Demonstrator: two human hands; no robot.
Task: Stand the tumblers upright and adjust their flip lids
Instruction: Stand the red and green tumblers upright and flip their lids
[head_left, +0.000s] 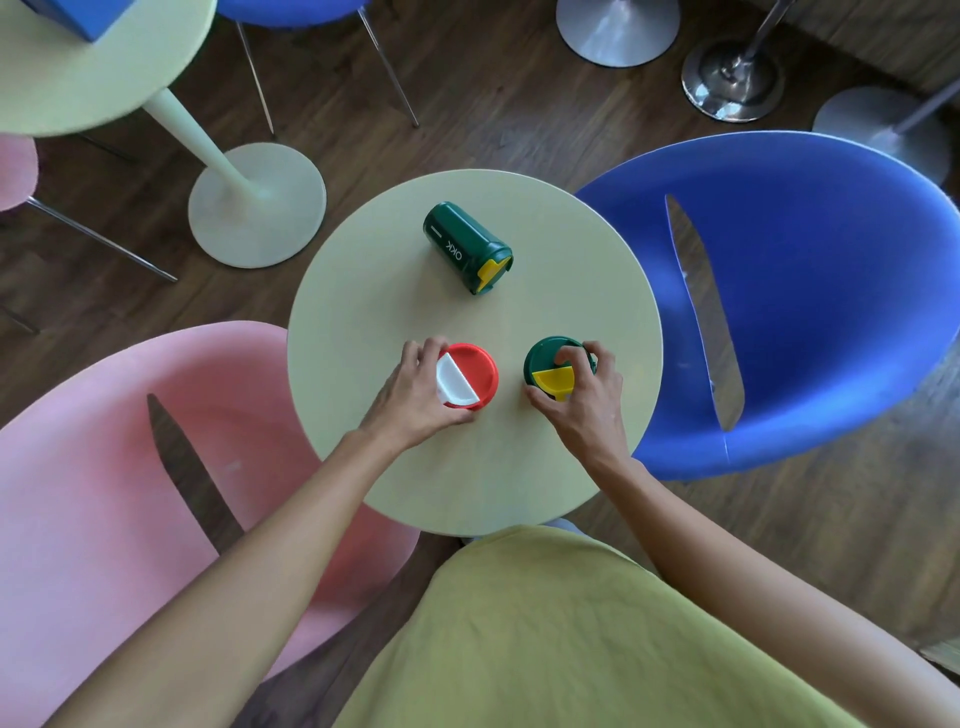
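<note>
Down at the near half of the round pale-green surface (363, 322), both hands are closed around upright tumblers seen from above. The left hand (410, 400) wraps the red plastic tumbler (475, 371) from its left side, fingers curled over the rim beside the white half-round flip lid (454, 384). The right hand (587, 395) grips the dark green tumbler (543, 358), thumb at the near edge and fingers over the far rim, next to its yellow half-round flip lid (555, 382). Farther back, well apart from both, a second dark green tumbler (462, 247) with white lettering lies on its side, yellow lid toward the right. A pink moulded chair (104, 493) sits left, a blue moulded chair (805, 291) right.
</note>
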